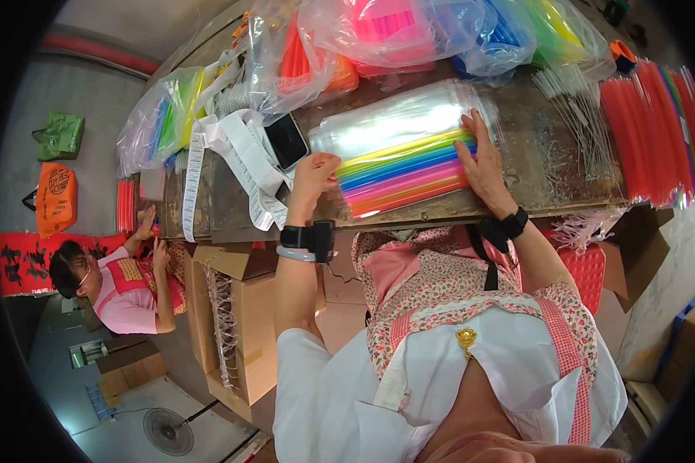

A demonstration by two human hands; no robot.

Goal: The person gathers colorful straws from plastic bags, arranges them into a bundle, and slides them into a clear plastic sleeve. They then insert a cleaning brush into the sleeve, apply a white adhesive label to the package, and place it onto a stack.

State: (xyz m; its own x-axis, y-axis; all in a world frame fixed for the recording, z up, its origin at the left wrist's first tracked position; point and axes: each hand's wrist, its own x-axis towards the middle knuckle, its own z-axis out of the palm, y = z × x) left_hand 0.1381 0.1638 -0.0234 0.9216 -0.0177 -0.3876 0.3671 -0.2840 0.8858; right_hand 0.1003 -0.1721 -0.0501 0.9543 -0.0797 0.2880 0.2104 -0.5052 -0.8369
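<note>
While glossy clear bag [394, 127] sheathes rainbow straws [405, 176], left hand [314, 176] pinching its edge, right hand [483, 158] spread flat.

Clear plastic bag of rainbow straws [400, 166] flat on the workbench, a dark-screened phone [286, 140] just left of it beside a white label strip [239, 158]. Orange bag [55, 197] and green bag [60, 135] on the floor far left, cardboard boxes [243, 324] below the bench.

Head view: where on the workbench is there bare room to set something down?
Bare wood shows on the workbench between the right hand and the thin clear straws, and a narrow strip by the phone. The back edge is crowded with bags of coloured straws.
</note>
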